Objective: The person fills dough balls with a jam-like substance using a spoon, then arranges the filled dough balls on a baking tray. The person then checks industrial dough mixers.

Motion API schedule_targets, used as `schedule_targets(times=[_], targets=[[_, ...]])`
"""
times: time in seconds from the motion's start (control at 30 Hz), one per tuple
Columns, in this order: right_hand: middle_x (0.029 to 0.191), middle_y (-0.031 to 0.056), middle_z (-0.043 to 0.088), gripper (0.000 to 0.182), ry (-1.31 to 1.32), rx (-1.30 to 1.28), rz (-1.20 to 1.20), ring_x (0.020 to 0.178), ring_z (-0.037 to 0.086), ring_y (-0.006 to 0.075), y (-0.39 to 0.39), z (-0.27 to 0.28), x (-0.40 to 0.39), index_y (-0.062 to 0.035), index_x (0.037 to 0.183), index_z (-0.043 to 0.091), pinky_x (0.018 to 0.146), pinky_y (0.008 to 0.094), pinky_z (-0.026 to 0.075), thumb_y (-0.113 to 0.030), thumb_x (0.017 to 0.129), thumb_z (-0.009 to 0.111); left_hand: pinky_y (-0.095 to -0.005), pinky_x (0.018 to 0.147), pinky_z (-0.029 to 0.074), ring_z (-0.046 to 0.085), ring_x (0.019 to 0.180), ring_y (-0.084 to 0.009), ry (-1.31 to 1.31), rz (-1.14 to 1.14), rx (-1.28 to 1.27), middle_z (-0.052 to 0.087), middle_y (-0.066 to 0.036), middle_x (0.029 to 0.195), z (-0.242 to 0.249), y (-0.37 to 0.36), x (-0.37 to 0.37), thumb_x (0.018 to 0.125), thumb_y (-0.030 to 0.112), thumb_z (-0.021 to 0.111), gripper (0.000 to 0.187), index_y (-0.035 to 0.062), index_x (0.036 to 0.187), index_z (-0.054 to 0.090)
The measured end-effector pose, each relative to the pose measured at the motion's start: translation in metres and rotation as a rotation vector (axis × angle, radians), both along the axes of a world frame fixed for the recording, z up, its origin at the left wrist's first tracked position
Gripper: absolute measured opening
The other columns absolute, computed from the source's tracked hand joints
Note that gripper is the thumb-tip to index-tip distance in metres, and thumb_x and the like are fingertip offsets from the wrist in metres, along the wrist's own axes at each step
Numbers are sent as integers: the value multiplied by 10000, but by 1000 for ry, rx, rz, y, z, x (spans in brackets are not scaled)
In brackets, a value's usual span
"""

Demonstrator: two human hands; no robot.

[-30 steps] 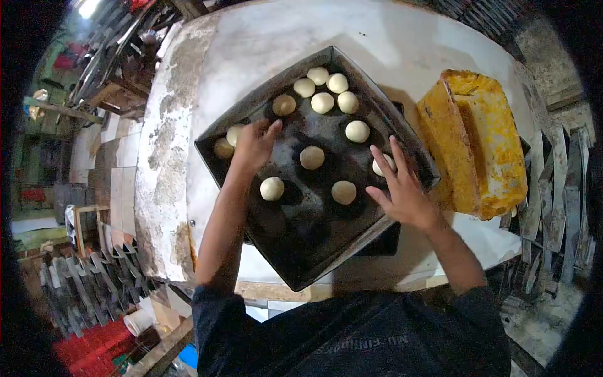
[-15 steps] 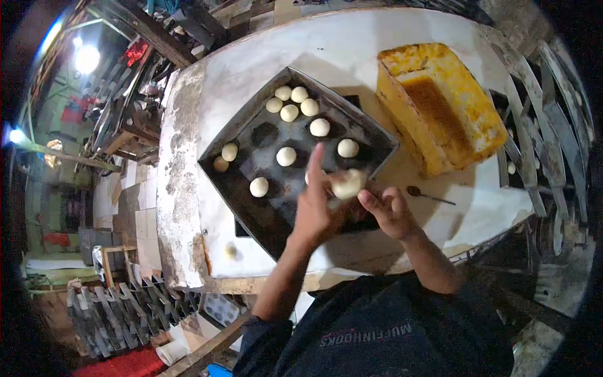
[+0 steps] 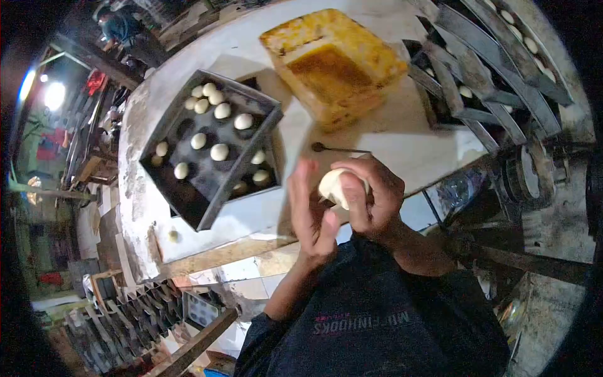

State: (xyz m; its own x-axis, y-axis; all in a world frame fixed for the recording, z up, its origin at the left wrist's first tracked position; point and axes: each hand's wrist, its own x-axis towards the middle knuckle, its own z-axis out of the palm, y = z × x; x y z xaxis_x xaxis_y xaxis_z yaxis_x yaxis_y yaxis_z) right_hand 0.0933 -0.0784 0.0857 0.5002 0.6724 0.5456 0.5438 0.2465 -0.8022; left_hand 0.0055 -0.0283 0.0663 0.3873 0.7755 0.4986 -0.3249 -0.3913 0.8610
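Observation:
My right hand (image 3: 377, 191) is closed round a pale lump of dough (image 3: 334, 186), its thumb pressed on the dough. Just left of the lump is my left hand (image 3: 311, 217), fingers apart and slightly blurred, palm towards the dough; whether it touches the dough is unclear. Several pale dough balls, one of them near the middle (image 3: 219, 152), lie in a dark square tray (image 3: 217, 204) at the left. Under its right side, a lower tray (image 3: 274, 164) shows more balls.
A yellow-stained tub (image 3: 301, 94) stands behind my hands, with a dark spoon (image 3: 318, 147) in front. A small pale piece (image 3: 173, 236) lies near the table's left edge. Metal trays (image 3: 471, 69) with balls are at the right. Another person (image 3: 119, 30) is at the upper left.
The view has shifted, so tray and tub appear further left. Both hands and the lump have moved from over the tray to the table's front edge. More balls show in the lower tray.

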Motion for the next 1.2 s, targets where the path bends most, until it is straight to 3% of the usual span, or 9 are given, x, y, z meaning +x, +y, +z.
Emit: schedule_targets(times=[0.07, 0.23, 0.33, 0.43, 0.5, 0.6, 0.63, 0.8, 1.2], targets=[[864, 154, 671, 197, 35, -45, -132, 762, 669, 283, -30, -10, 8, -35, 963, 635, 684, 339, 519, -197, 918, 531, -356, 878, 424, 518, 1057, -248, -213, -70, -257, 586, -181, 1052, 2, -30, 20, 927, 158, 547, 426, -50, 1298, 517], [831, 163, 598, 283, 26, -163, -97, 777, 603, 327, -50, -81, 62, -38, 966, 627, 730, 379, 488, -269, 942, 465, -322, 762, 489, 621, 849, -203, 418, -219, -263, 653, -99, 923, -36, -56, 32, 960, 256, 563, 368, -63, 1143, 573], [924, 172, 549, 311, -41, -64, -99, 866, 555, 327, -49, -100, 70, -39, 1005, 612, 822, 388, 448, -275, 962, 415, -250, 693, 461, 596, 851, -128, 105, -255, -1083, 633, -48, 965, -35, -62, 27, 974, 197, 540, 296, -10, 1180, 584], [942, 167, 531, 309, 252, -190, 171, 893, 539, 312, -33, -107, 59, -50, 1028, 604, 834, 391, 426, -271, 974, 394, -307, 860, 492, 607, 1000, -212, 352, -221, -884, 624, -135, 1079, -70, -66, 11, 965, 188, 543, 331, -69, 1174, 548], [911, 180, 544, 301, 432, -249, 317, 881, 546, 312, -7, -107, 66, -47, 1017, 600, 821, 402, 428, -272, 968, 406, -394, 937, 474, 594, 1071, -278, -66, -330, -1049, 611, -179, 1143, -85, -40, -4, 978, 176, 497, 320, -70, 1176, 548], [956, 192, 566, 237, 182, -535, 189, 897, 569, 316, 55, -172, 101, -14, 1050, 603, 777, 385, 469, -195, 912, 535, -435, 995, 449, 569, 1126, -289, -97, -288, -1005, 586, -176, 1197, -84, -1, -12, 975, 165, 502, 326, -65, 1205, 534], [950, 229, 543, 213, -359, -486, -240, 941, 534, 384, 67, -213, 103, -3, 1020, 559, 810, 449, 445, -157, 873, 564, -459, 1022, 419, 544, 1166, -308, -76, -271, -1013, 560, -183, 1249, -74, 11, -8, 970, 179, 508, 366, -79, 1231, 511], [934, 225, 534, 216, -408, -572, 70, 918, 533, 381, 61, -263, 130, 8, 1044, 505, 779, 463, 447, -76, 851, 555, -458, 1045, 383, 494, 1227, -337, -49, -197, -940, 475, -236, 1350, -61, 61, -4, 892, 320, 591, 635, -146, 1288, 418], [747, 154, 612, 238, -290, -552, -1, 654, 600, 218, 190, -50, 236, 43, 1093, 609, 617, 387, 482, -120, 953, 506, -401, 989, 438, 543, 1164, -264, -138, -106, -881, 493, -187, 1341, -78, 148, 15, 937, 175, 527, 565, -93, 1393, 328]])
